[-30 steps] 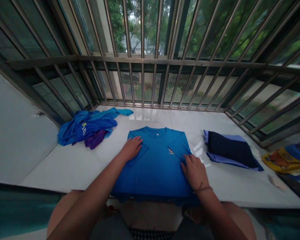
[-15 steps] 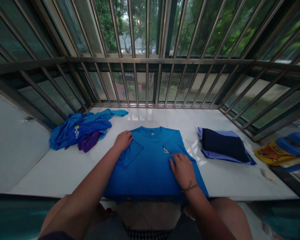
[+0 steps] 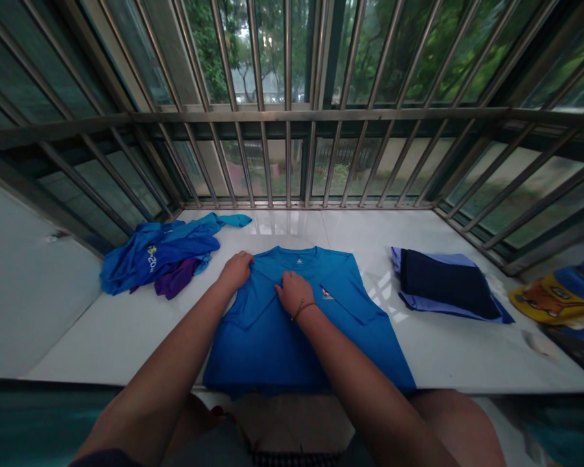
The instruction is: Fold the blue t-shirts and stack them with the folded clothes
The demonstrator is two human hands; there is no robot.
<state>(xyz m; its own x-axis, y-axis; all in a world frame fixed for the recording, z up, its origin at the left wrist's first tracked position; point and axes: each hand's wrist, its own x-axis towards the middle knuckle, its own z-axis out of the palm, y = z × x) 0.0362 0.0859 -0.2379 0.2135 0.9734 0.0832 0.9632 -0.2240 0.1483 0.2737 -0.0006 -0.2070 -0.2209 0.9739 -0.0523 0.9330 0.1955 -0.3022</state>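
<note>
Blue short-sleeved T-shirt [image 3: 296, 344] is lying face up on a white marble-look counter [image 3: 370, 227], with its collar [image 3: 296, 250] pointing away from the person and its hem hanging slightly over the near counter edge. The cloth is bright at the shoulders and is deepening to a darker blue toward the hem. A small grey logo [image 3: 298, 261] is sitting below the collar, and a small red-and-white badge [image 3: 326, 293] is showing on the chest. The side nearest the left hand is lying folded inward in a loose flap [image 3: 253, 311].

The left hand [image 3: 234, 272] is resting palm-down on the shirt's upper edge, just beside the collar. The right hand [image 3: 294, 293], with a thin cord bracelet [image 3: 302, 309] on its wrist, is lying on the middle of the chest. Both hands are low against the cloth and fairly close together, but I cannot tell whether either is pinching it.

Crumpled blue garment with a yellow print [image 3: 158, 254] and purple cloth [image 3: 175, 284] are lying to the left. A folded navy and lavender stack [image 3: 445, 285] is sitting to the right, and steel window bars [image 3: 287, 155] are rising behind the counter.
</note>
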